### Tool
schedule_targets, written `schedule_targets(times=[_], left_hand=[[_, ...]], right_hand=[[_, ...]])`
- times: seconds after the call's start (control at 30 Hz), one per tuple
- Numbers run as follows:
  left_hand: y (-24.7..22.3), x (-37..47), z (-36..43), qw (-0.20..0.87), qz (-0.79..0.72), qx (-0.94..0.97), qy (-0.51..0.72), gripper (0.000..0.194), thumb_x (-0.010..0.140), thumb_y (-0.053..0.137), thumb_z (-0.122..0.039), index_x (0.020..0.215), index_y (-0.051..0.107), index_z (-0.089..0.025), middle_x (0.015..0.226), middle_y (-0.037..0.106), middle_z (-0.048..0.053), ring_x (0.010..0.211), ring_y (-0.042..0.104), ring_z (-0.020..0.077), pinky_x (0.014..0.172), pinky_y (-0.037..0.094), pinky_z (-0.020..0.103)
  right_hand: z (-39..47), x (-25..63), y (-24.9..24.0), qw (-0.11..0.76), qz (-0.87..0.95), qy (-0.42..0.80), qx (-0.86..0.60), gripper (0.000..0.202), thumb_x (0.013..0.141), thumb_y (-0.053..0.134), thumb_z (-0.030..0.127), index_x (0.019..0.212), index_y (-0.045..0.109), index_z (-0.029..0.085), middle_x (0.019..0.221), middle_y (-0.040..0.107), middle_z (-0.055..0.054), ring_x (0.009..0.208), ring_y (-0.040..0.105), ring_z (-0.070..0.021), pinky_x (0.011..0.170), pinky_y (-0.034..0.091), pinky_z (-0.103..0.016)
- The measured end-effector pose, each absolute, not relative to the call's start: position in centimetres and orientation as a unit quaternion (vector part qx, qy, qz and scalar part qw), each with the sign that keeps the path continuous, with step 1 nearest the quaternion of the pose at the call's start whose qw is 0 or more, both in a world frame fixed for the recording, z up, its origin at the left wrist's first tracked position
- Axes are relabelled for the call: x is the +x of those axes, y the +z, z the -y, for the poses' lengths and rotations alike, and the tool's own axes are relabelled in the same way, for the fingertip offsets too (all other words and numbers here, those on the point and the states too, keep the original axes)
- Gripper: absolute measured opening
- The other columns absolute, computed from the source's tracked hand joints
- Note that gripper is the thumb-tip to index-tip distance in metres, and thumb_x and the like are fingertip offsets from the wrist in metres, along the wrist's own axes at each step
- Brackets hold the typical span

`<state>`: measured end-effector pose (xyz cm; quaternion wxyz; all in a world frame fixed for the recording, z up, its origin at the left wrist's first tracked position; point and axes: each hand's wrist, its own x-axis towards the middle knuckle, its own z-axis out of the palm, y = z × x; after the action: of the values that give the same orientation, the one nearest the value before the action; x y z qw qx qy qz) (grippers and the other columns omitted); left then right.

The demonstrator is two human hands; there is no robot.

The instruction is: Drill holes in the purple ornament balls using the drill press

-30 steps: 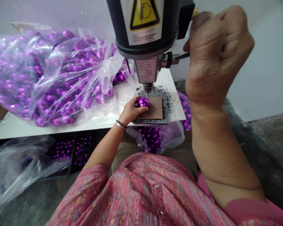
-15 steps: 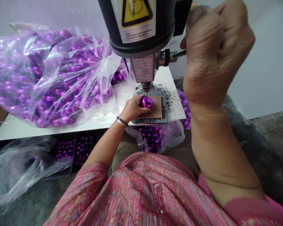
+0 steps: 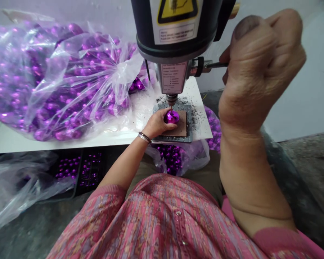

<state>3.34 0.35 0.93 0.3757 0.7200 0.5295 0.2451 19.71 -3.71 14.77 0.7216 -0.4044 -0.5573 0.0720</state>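
Clamped with the left hand [image 3: 157, 124] on a faceted purple ball [image 3: 172, 117], gripping it at the left side between thumb and fingers. Held over a brown board [image 3: 182, 126], straight below the drill bit [image 3: 171, 107]. Lined up with the top of the ball; impossible to tell from this angle whether pressed into it. Wearing bracelets [image 3: 144, 137] at the left wrist, one dark, one silvery.

Closed in a fist with the right hand [image 3: 261, 68] around a metal lever [image 3: 217, 65], raised well above the ball and off to its right. Hiding the lever's far end behind the fingers.

Mounted above the bit, a chuck [image 3: 171, 99], and over that the black housing [image 3: 175, 54] of a drill press, bearing a yellow warning sign [image 3: 178, 10]. Laid under the board, a grey base plate [image 3: 189, 124], with dark shavings [image 3: 196, 117] strewn around on the white desk [image 3: 206, 133].

Spread across the desk to the left, a big clear plastic bag [image 3: 78, 79] full of purple balls. Sitting below the desk edge, near the lap, an opened bag [image 3: 174, 158] of more. Down at lower left, dark trays [image 3: 79, 169] of purple balls, beside crumpled plastic sheeting [image 3: 13, 190].
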Motion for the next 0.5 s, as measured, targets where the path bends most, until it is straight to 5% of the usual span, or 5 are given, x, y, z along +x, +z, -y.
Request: schedule_targets(times=[0.5], left_hand=[[0.1, 3.8, -0.2, 0.326, -0.537, 0.742, 0.233, 0.071, 0.070, 0.084, -0.025, 0.138, 0.065, -0.016, 0.123, 0.075, 0.009, 0.112, 0.071, 0.0273, 0.102, 0.055, 0.038]], right_hand=[[5.4, 19.9, 11.5, 0.677, 0.554, -0.015, -0.484, 0.021, 0.093, 0.050, 0.029, 0.080, 0.045, 0.014, 0.074, 0.044, 0.005, 0.072, 0.044, 0.0020, 0.076, 0.038, -0.016]])
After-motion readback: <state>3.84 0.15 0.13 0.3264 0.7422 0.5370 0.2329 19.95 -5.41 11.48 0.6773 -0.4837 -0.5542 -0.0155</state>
